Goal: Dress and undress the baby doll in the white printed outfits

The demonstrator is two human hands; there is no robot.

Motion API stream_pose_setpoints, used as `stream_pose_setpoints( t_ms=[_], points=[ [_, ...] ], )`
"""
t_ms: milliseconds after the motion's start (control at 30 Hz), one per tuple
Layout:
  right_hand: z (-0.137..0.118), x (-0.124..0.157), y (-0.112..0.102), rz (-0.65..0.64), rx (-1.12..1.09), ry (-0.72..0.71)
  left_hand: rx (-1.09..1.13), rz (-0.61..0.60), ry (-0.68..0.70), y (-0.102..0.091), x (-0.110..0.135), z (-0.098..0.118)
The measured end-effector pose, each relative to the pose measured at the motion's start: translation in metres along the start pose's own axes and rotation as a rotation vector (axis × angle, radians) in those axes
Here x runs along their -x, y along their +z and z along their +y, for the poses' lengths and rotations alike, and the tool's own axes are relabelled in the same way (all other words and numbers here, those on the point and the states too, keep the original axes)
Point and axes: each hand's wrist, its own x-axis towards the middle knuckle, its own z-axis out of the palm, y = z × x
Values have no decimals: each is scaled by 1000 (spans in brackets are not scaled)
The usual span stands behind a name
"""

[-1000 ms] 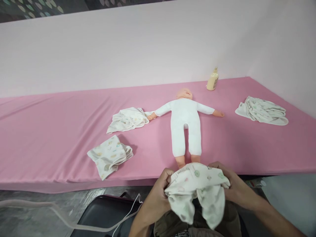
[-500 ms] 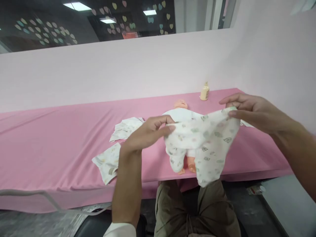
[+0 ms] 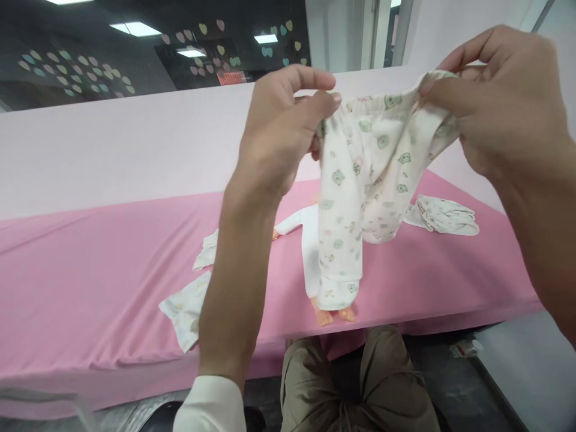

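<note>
Both hands hold a pair of printed baby pants up by the waistband, above the doll.

My left hand (image 3: 283, 129) pinches one end of the waistband of the baby pants (image 3: 360, 180) between thumb and fingers, and my right hand (image 3: 499, 99) is clamped on the other end, so the two hands are apart with the band stretched between them. The pants hang in the air; one leg drops straight down in front of the baby doll (image 3: 308, 240), which lies on its back on the pink mattress (image 3: 90, 270). A crumpled garment (image 3: 443, 215) lies on the mattress to the right; a folded cloth (image 3: 184, 309) sits near the front edge to the left, partly behind my left forearm.
</note>
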Motion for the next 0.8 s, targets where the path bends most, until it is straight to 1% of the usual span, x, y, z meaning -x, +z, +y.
stream_pose_setpoints(
  t_ms=[67, 100, 167, 233, 300, 400, 433, 500, 567, 600, 633, 667, 733, 767, 800],
  points=[
    [-15, 10, 4, -42, -128, -7, -5, -7, 19, 10, 1, 11],
    [-22, 18, 6, -85, -168, -6, -5, -9, 41, 15, 4, 15],
    [-34, 34, 12, -232, -188, 9, -15, -42, 120, 24, 13, 20],
    [-37, 46, 18, -305, -135, 7, -39, -81, 213, 31, 24, 23],
    [-33, 53, 24, -278, -54, -5, -91, -121, 254, 35, 35, 23],
    [-20, 53, 31, -203, -26, 29, -183, -151, 244, 35, 47, 22],
    [-16, 52, 32, -196, -53, 56, -205, -133, 247, 35, 50, 20],
    [-11, 48, 32, -166, -124, 118, -220, -28, 230, 34, 59, 14],
    [-11, 43, 31, -105, -205, 155, -136, 91, 131, 37, 71, 2],
    [-13, 40, 31, -71, -245, 165, -53, 109, 44, 40, 78, -6],
    [-16, 37, 30, -38, -283, 170, 56, 71, -62, 44, 85, -14],
    [-18, 34, 29, -12, -316, 175, 173, -23, -173, 49, 93, -23],
    [-20, 27, 27, 23, -361, 199, 400, -258, -374, 61, 108, -39],
    [-18, 24, 27, 45, -374, 214, 494, -347, -460, 67, 115, -45],
    [-13, 20, 26, 79, -385, 225, 562, -403, -537, 71, 120, -50]
  ],
)
